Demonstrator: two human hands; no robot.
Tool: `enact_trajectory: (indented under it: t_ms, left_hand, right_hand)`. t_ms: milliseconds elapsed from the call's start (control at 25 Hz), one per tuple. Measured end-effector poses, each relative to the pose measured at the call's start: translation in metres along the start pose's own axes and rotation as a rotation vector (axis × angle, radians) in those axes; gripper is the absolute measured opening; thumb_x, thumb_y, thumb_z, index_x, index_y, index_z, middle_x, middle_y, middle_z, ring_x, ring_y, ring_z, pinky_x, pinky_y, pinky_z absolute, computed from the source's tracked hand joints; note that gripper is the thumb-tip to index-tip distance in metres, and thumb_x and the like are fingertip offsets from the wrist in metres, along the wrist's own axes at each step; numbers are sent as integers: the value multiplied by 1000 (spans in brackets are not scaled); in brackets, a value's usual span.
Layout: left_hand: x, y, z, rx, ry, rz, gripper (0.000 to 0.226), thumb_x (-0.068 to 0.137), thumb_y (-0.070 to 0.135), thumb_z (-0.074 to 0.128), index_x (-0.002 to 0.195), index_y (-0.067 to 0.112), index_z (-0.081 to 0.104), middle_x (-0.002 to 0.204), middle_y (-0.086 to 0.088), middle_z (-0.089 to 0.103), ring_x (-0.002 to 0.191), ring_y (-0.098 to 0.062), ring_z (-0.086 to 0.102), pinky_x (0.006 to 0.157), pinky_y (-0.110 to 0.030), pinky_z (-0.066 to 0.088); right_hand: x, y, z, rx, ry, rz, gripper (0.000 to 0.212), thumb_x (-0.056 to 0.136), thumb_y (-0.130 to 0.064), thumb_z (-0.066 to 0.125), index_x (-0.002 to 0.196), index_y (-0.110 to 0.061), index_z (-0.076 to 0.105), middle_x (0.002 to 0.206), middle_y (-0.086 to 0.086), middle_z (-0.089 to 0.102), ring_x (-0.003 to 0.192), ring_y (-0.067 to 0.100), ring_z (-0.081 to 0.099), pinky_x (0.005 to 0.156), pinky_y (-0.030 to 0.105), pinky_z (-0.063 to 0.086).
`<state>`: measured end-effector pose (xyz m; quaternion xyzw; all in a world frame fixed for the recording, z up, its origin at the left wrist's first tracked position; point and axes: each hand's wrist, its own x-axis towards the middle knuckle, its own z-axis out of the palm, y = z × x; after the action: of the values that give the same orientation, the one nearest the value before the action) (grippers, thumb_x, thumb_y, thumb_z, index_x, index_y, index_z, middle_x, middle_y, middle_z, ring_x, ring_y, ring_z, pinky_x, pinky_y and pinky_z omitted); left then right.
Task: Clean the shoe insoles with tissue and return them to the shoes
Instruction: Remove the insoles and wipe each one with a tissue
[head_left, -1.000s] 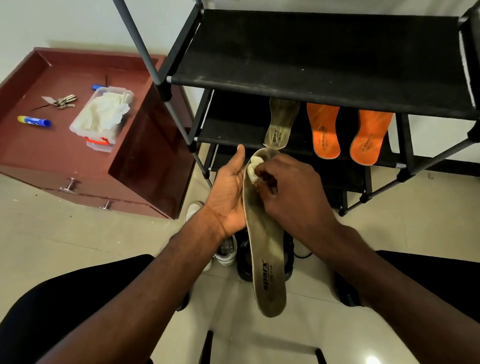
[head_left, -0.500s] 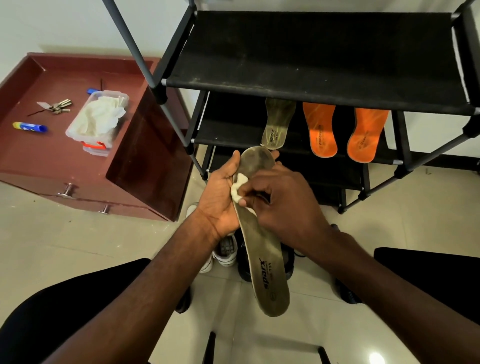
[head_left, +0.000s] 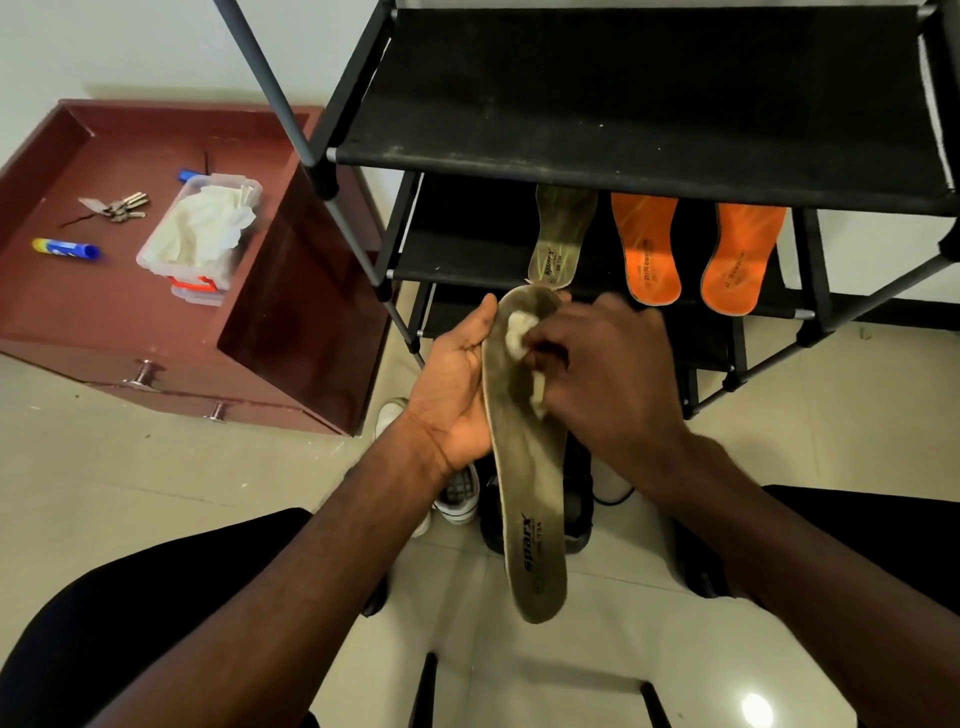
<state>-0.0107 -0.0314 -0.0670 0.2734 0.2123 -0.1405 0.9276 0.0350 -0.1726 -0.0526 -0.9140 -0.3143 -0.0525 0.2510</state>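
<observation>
My left hand (head_left: 457, 384) holds a long olive-grey insole (head_left: 530, 488) by its left edge, thumb on the toe end, heel toward me. My right hand (head_left: 608, 374) pinches a crumpled white tissue (head_left: 519, 332) and presses it on the insole's toe area. A matching olive insole (head_left: 561, 234) and two orange insoles (head_left: 647, 249) (head_left: 740, 260) lie on the middle shelf of the black shoe rack (head_left: 623, 104). Below my hands, a white shoe (head_left: 457, 493) and a black shoe (head_left: 576, 509) stand on the floor, partly hidden.
A dark red cabinet (head_left: 156, 338) stands at the left. On it sit a clear plastic box of tissues (head_left: 200, 234), a bunch of keys (head_left: 117, 208) and a blue and yellow tube (head_left: 65, 248). My knees in black trousers flank the tiled floor.
My right hand has slid the tissue back up the insole from its middle to the toe end. My left hand keeps its hold on the insole.
</observation>
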Motion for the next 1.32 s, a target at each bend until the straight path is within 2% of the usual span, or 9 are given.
enact_trajectory:
  t_ms: [80, 200, 400, 560, 720, 800, 960, 1160, 1320]
  left_hand:
    - [0, -8, 6, 30, -27, -21, 50, 110, 45, 37, 119, 10, 72, 105, -10, 75, 98, -21, 73, 95, -36, 57]
    - [1, -13, 10, 5, -50, -46, 53, 111, 46, 38, 102, 13, 78, 98, -6, 77, 95, -19, 74, 91, -33, 60]
    - [-3, -4, 10, 37, -70, -28, 53, 110, 49, 38, 122, 8, 69, 109, -11, 76, 105, -23, 71, 99, -39, 57]
    - [-1, -4, 9, 48, -60, -32, 54, 109, 50, 38, 132, 8, 63, 115, -12, 72, 109, -24, 69, 104, -38, 53]
    - [2, 2, 1, -21, -44, -5, 57, 109, 52, 37, 128, 11, 71, 120, -9, 66, 105, -17, 63, 98, -32, 53]
    - [2, 4, -3, -28, -41, 15, 58, 108, 51, 37, 125, 10, 74, 122, -9, 66, 104, -17, 63, 98, -32, 53]
    - [4, -1, 3, -13, -80, 2, 54, 108, 51, 40, 128, 8, 65, 116, -12, 70, 108, -25, 68, 106, -39, 50]
    - [4, 9, -5, 22, -67, 29, 64, 110, 52, 32, 129, 6, 72, 145, -13, 61, 135, -25, 57, 122, -42, 36]
    - [5, 8, -3, -6, -83, 26, 62, 110, 51, 35, 134, 4, 67, 130, -16, 66, 114, -27, 67, 105, -42, 52]
  right_hand:
    - [10, 7, 2, 27, 127, 115, 19, 87, -17, 76, 105, -22, 80, 99, -5, 76, 94, 22, 62, 83, 47, 48]
    - [16, 9, 5, 203, 159, 25, 16, 89, -17, 74, 105, -19, 79, 99, -6, 74, 93, 19, 64, 79, 49, 52]
    - [21, 17, -5, -3, 227, 50, 15, 94, -24, 69, 106, -22, 78, 103, -4, 74, 98, 23, 64, 83, 48, 46]
    - [19, 20, -2, 25, 236, 50, 15, 93, -20, 72, 107, -20, 78, 101, -3, 74, 95, 22, 63, 80, 49, 48]
    - [3, 2, 6, 216, 20, -156, 19, 85, -11, 79, 103, -18, 79, 99, -4, 74, 97, 19, 61, 79, 42, 52]
    - [0, 2, 3, 138, -37, -204, 21, 83, -13, 82, 103, -20, 80, 98, -5, 75, 95, 20, 62, 77, 40, 50]
    - [14, 14, -1, 91, 130, -12, 21, 87, -14, 79, 107, -17, 79, 99, 0, 76, 87, 19, 59, 74, 36, 47]
    - [-7, -9, 0, 282, -152, -205, 17, 84, -15, 82, 99, -22, 80, 91, -11, 73, 87, 13, 61, 72, 31, 49]
    - [8, 8, -7, 31, -8, -53, 19, 87, -22, 79, 106, -23, 79, 100, -8, 73, 94, 17, 58, 67, 28, 36]
